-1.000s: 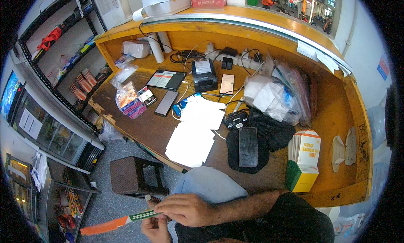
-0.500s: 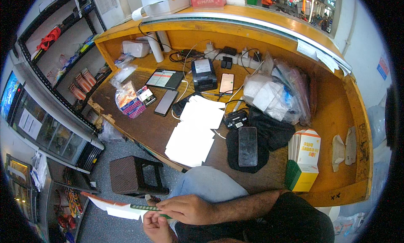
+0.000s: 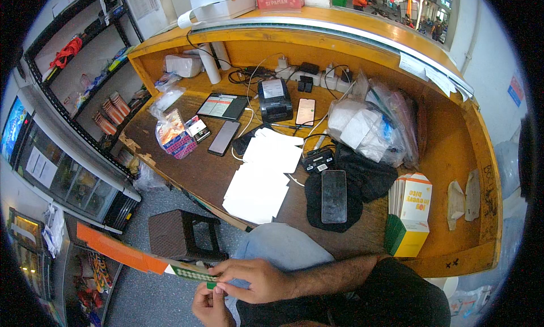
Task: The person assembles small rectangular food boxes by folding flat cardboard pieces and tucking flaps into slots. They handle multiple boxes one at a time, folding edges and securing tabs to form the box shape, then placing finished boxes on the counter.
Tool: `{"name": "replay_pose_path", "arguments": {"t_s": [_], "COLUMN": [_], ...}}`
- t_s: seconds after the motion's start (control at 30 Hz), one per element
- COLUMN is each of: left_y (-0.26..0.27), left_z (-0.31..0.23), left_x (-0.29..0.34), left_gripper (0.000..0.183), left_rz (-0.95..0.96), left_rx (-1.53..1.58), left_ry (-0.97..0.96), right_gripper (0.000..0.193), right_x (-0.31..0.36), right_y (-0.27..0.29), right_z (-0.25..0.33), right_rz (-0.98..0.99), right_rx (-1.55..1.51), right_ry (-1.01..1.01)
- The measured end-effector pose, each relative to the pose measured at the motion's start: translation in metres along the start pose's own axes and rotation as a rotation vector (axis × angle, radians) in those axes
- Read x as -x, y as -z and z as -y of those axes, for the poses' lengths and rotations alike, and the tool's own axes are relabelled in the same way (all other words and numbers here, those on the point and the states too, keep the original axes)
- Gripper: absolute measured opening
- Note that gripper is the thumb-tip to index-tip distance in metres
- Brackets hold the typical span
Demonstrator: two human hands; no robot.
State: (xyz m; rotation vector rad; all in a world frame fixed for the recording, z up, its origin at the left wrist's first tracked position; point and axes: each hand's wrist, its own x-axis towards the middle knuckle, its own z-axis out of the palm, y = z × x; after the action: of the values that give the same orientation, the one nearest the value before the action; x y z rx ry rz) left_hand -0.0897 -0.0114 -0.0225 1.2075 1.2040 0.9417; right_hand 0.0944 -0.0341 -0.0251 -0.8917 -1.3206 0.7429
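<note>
Low in front of me, both hands hold a long flat cardboard box piece (image 3: 127,252), orange along most of its length with a green checked end. My right hand (image 3: 252,279) reaches across from the right, its fingers closed over the green end. Just below, my left hand (image 3: 212,305) pinches a small green flap at that same end between thumb and fingers. The hands nearly touch. On the desk to the right stands a stack of folded cardboard boxes (image 3: 411,205), white, yellow and green. Blank white paper sheets (image 3: 258,191) lie beyond my knee.
A dark phone (image 3: 334,196) rests on black cloth. Behind it are a plastic bag (image 3: 368,128), a small black printer (image 3: 274,100), another phone (image 3: 224,137) and cables. A brown stool (image 3: 178,234) stands left, with a glass-door fridge (image 3: 65,168) beyond.
The cardboard piece has turned and swung up to the left, now showing its orange face instead of mostly white. My hands have shifted only slightly. The desk looks the same.
</note>
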Motion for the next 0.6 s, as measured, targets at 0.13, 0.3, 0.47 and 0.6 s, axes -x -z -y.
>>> {"name": "replay_pose_path", "arguments": {"t_s": [0.13,0.3,0.47,0.6], "left_y": [0.014,0.016,0.011,0.012], "left_z": [0.021,0.022,0.019,0.019], "left_x": [-0.008,-0.006,-0.003,-0.004], "left_gripper": [0.015,0.028,0.030,0.034], "left_rz": [0.149,0.251,0.278,0.288], "left_rx": [0.209,0.275,0.332,0.323], "left_ry": [0.008,-0.011,-0.010,-0.016], "right_gripper": [0.015,0.016,0.014,0.012], "right_x": [0.000,0.002,0.002,0.001], "right_y": [-0.005,-0.006,-0.007,-0.007], "right_z": [-0.003,-0.008,-0.007,-0.009], "right_rz": [0.029,0.039,0.020,0.022], "right_rx": [0.070,0.051,-0.012,-0.032], "right_ry": [0.101,0.157,0.129,0.145]}}
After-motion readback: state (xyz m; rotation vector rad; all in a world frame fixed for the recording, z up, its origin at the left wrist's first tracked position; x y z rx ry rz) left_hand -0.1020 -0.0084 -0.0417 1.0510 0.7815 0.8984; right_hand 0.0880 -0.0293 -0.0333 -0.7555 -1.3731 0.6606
